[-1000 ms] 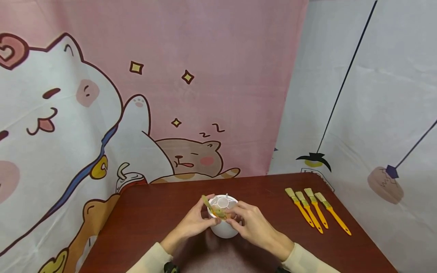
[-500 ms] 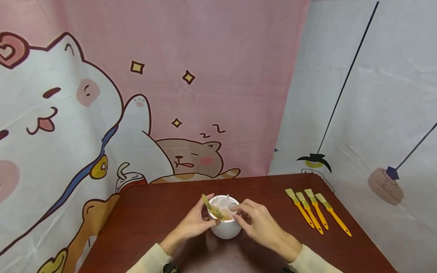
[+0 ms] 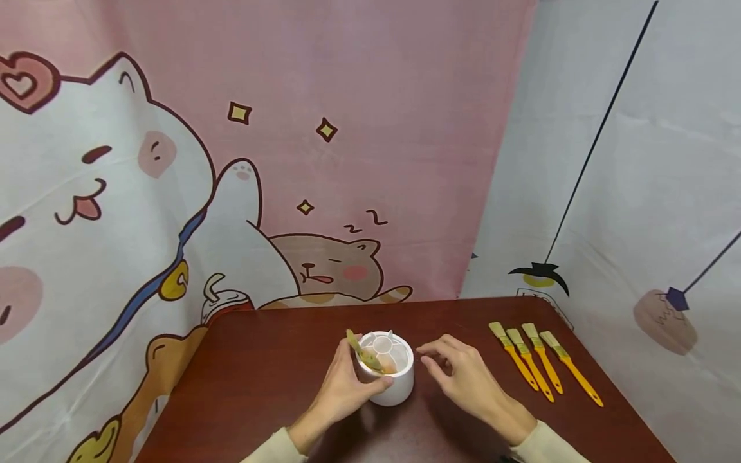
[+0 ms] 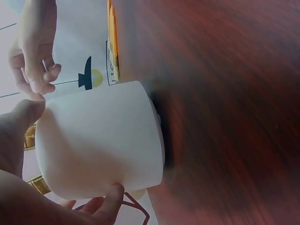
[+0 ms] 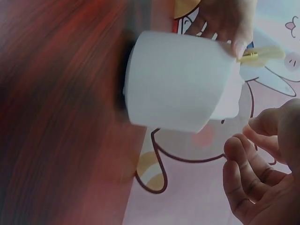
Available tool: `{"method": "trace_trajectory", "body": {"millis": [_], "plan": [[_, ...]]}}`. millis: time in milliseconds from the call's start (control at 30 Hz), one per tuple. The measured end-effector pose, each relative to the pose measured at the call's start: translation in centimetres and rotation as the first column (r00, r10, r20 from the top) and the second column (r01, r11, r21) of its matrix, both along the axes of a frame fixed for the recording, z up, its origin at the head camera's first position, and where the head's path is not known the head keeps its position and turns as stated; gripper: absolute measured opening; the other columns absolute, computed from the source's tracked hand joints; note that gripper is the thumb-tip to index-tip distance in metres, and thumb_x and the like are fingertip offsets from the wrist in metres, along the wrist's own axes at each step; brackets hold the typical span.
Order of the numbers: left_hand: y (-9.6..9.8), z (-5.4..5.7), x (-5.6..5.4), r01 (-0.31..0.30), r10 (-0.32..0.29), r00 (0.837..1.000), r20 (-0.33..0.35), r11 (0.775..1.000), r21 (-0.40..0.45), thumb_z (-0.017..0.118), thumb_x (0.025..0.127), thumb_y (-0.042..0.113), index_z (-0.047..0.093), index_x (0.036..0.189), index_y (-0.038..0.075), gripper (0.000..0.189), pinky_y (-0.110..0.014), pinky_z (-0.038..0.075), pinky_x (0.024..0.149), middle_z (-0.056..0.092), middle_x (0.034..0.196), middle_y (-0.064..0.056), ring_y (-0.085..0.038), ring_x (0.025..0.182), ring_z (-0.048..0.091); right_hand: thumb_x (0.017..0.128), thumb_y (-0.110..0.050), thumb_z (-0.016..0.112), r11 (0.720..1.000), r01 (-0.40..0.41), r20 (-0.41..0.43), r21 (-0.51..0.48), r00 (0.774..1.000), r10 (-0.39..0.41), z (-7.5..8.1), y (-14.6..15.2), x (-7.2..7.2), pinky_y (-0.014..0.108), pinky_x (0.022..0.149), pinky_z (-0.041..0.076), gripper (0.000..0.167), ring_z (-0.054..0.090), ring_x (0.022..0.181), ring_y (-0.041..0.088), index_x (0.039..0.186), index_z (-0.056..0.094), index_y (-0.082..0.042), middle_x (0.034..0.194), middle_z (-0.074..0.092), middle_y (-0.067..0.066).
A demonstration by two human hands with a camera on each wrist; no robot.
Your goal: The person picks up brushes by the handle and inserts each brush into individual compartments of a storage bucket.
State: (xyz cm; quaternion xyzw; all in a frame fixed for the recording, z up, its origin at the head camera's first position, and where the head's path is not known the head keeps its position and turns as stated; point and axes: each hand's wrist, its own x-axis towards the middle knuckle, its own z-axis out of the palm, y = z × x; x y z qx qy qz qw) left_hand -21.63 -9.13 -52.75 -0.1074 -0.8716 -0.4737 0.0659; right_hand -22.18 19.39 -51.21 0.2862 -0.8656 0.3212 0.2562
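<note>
A white round organizer cup (image 3: 396, 386) with a divided insert stands on the table in front of me. My left hand (image 3: 346, 379) grips its left side, thumb at the near rim and fingers round the far side. Two paintbrushes (image 3: 370, 361) lean in the cup's left part, bristles up, and their handles are hidden inside. In the right wrist view, a pale bristle head (image 5: 269, 54) sticks out past the left thumb. To the right of the cup, my right hand (image 3: 466, 376) hovers apart from it, fingers loosely bent and holding nothing.
Several paintbrushes (image 3: 541, 363) with yellow handles lie side by side on the right of the dark red table (image 3: 278, 373), bristles pointing away. A pink cartoon cloth (image 3: 405, 161) hangs behind the table, and a pale one (image 3: 637, 193) covers the right side.
My right hand has let go of a brush in the cup and drawn back to the right, off the rim. The left hand keeps its grip. The head view has shifted slightly.
</note>
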Motion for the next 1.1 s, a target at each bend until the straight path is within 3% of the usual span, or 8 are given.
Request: {"method": "trace_trajectory", "body": {"millis": [200,333,533,733,867,1100], "plan": [[-0.2,-0.1,0.1,0.011,-0.011,1.000,0.013,1.000,-0.004,0.106,0.082,0.048,0.048,0.163,0.005,0.109,-0.063,0.052,0.124,0.063,0.163,-0.018,-0.038,0.151,0.064,0.097,-0.008,0.095,0.998,0.062,0.007,0.020,0.998,-0.062,-0.3,1.5,-0.2,0.023,0.068,0.059,0.024,0.061,0.082,-0.006,0.115,0.087,-0.021,0.102,0.077,-0.011],[-0.7,-0.1,-0.3,0.079,-0.082,0.995,0.048,0.994,0.078,0.105,0.084,0.036,0.046,0.166,0.005,0.106,-0.052,0.057,0.118,0.066,0.160,-0.018,-0.036,0.148,0.067,0.096,-0.007,0.095,0.996,0.085,0.003,0.025,0.996,-0.085,-0.5,2.4,-0.4,0.024,0.067,0.059,0.025,0.059,0.081,-0.006,0.115,0.087,-0.021,0.101,0.077,-0.011],[-1.5,0.0,-1.2,0.205,-0.261,0.954,0.147,0.927,0.313,0.098,0.090,0.011,0.036,0.174,0.005,0.104,-0.034,0.064,0.103,0.062,0.161,-0.024,-0.035,0.139,0.072,0.093,-0.003,0.096,0.993,0.113,-0.006,0.016,0.994,-0.113,-0.6,3.3,-0.6,0.022,0.065,0.056,0.027,0.058,0.079,-0.005,0.113,0.087,-0.020,0.099,0.076,-0.011],[-2.1,0.0,-2.1,0.249,-0.338,0.921,0.193,0.893,0.374,0.093,0.092,0.004,0.034,0.179,0.008,0.106,-0.025,0.063,0.100,0.060,0.163,-0.027,-0.034,0.140,0.070,0.093,-0.004,0.096,0.990,0.141,-0.011,0.018,0.990,-0.141,-0.6,4.1,-0.9,0.021,0.066,0.056,0.025,0.058,0.078,-0.005,0.111,0.087,-0.019,0.098,0.077,-0.010],[-2.5,0.2,-2.5,0.272,-0.363,0.908,0.208,0.889,0.368,0.091,0.093,0.004,0.032,0.182,0.010,0.107,-0.028,0.060,0.108,0.058,0.167,-0.029,-0.037,0.146,0.068,0.093,-0.003,0.096,0.988,0.157,-0.028,0.012,0.987,-0.156,-0.7,4.8,-1.4,0.021,0.066,0.057,0.024,0.059,0.077,-0.003,0.111,0.088,-0.018,0.097,0.077,-0.008],[-3.0,0.7,-2.8,0.295,-0.389,0.890,0.238,0.889,0.349,0.088,0.097,0.007,0.026,0.186,0.014,0.108,-0.055,0.053,0.128,0.050,0.177,-0.029,-0.043,0.160,0.056,0.092,0.001,0.095,0.985,0.173,-0.037,-0.020,0.984,-0.174,-0.8,6.2,-2.1,0.020,0.065,0.053,0.025,0.055,0.076,-0.004,0.110,0.088,-0.015,0.096,0.077,-0.007]]}}
